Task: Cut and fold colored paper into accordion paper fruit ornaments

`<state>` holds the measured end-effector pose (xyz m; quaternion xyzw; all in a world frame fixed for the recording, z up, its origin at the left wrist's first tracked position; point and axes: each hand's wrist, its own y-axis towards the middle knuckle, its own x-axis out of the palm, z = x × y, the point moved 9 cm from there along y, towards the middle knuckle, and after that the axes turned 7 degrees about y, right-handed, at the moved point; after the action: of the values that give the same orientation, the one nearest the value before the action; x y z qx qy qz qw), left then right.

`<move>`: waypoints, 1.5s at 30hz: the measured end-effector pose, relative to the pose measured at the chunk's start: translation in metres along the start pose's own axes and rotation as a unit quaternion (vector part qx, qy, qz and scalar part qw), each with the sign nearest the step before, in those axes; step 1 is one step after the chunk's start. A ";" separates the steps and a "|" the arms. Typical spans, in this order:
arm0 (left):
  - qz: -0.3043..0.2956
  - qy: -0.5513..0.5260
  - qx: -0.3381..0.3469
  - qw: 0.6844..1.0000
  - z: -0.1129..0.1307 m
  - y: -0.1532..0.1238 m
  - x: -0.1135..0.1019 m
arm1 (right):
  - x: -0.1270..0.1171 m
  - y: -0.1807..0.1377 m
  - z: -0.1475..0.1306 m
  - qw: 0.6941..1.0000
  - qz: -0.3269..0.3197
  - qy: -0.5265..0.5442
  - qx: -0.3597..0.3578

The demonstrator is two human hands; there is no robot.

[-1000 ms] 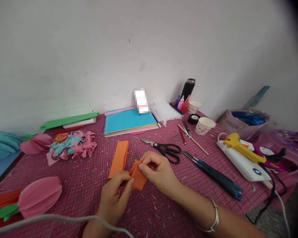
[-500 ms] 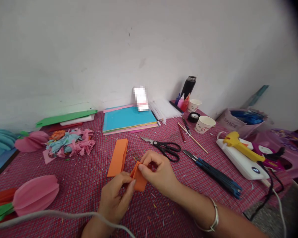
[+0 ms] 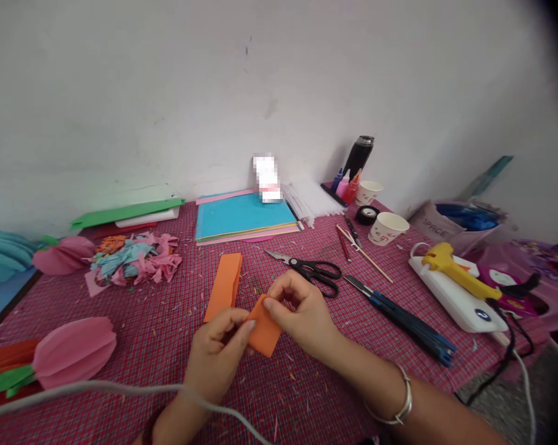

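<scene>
A small folded piece of orange paper (image 3: 264, 334) is held between my two hands above the checked tablecloth. My left hand (image 3: 218, 352) pinches its left edge between thumb and fingers. On the upper right corner, the thumb and fingers of my right hand (image 3: 304, 315) are closed. A second folded orange paper (image 3: 224, 285) lies on the cloth just beyond my left hand. Black-handled scissors (image 3: 309, 269) lie past my right hand, blades pointing left. To the right rests a craft knife (image 3: 359, 285) beside dark blue strips (image 3: 411, 324).
A white cable (image 3: 121, 388) crosses the front left, near pink paper fruit (image 3: 77, 352). Paper scraps (image 3: 137, 258) and coloured sheets (image 3: 241, 216) lie farther back. At right are paper cups (image 3: 387, 230), black tape (image 3: 366, 214) and a yellow glue gun (image 3: 461, 272) on a white box (image 3: 455, 303).
The small orange paper has turned from standing partly edge-on to showing a flatter, squarer face. Both hands still pinch it. The view has shifted slightly.
</scene>
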<state>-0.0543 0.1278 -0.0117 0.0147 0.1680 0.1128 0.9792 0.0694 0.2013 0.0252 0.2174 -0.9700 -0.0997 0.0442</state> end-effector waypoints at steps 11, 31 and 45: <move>0.112 -0.127 -0.057 0.984 -0.006 0.008 -0.027 | 0.030 -0.012 0.040 0.968 -0.206 -0.009 0.145; -0.105 -0.114 -0.138 0.978 -0.022 0.004 0.020 | 0.021 -0.005 0.053 0.963 -0.130 0.108 0.211; -0.076 0.032 -0.050 0.995 -0.014 0.009 0.006 | 0.010 0.004 0.042 0.988 -0.085 0.020 0.129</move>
<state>-0.0552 0.1381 -0.0260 -0.0506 0.1942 0.0468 0.9785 0.0528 0.2081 -0.0142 0.3048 -0.9517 0.0273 0.0267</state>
